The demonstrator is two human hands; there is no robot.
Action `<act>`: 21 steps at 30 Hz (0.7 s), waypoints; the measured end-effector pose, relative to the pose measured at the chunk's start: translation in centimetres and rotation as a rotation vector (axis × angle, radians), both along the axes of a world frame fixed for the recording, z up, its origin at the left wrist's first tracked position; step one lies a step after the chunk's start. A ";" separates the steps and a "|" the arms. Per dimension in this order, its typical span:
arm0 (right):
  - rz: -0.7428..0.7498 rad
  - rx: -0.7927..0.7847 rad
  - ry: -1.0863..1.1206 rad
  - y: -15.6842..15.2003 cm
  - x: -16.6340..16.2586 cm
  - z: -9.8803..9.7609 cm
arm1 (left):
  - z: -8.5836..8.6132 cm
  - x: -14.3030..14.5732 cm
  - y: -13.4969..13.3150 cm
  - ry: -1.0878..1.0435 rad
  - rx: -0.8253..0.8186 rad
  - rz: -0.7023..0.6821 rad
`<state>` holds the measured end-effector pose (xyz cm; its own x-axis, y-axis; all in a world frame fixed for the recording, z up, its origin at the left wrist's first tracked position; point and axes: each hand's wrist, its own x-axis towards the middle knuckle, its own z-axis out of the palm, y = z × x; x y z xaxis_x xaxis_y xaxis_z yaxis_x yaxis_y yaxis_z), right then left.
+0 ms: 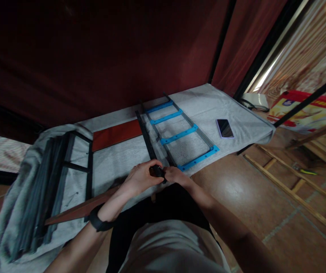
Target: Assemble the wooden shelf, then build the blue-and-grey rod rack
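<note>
A long black bar [145, 134] lies across the cloth and runs toward my body. My left hand [140, 177], with a black band on its wrist, wraps thumb and fingers around the bar's near end. My right hand [177, 175] is closed against that same end from the right; whatever its fingers pinch is hidden. Just right of the bar lies a ladder-like frame of grey rods with blue crosspieces [180, 134]. To the left are a reddish-brown panel [117, 134] and a second brown board [94, 207], partly behind my left forearm.
A grey cloth [202, 98] covers the low surface. At left lie a bundle of dark tubes [41, 189] and a black frame [88, 167]. A phone [224, 128] rests at right. A wooden ladder-like frame [293, 185] and a red-yellow box [307, 110] stand beyond the cloth.
</note>
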<state>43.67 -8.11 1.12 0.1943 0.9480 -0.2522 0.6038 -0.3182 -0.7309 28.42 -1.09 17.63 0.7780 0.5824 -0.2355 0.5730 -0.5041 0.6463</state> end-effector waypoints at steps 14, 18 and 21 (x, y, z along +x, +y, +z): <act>0.072 0.068 -0.052 -1.1 -0.4 -0.1 | -0.4 0.0 -0.1 -0.032 -0.017 0.005; 0.111 0.057 -0.099 -1.1 -0.3 -0.3 | -0.8 -0.1 0.1 -0.012 -0.012 -0.011; 0.122 0.044 -0.129 -1.3 -0.3 -0.4 | -1.0 -0.2 0.3 -0.020 -0.013 -0.012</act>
<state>43.39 -9.43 0.76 0.1054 0.9759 -0.1908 0.7253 -0.2067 -0.6567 28.22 -0.78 16.61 0.7894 0.5703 -0.2272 0.5539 -0.5021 0.6642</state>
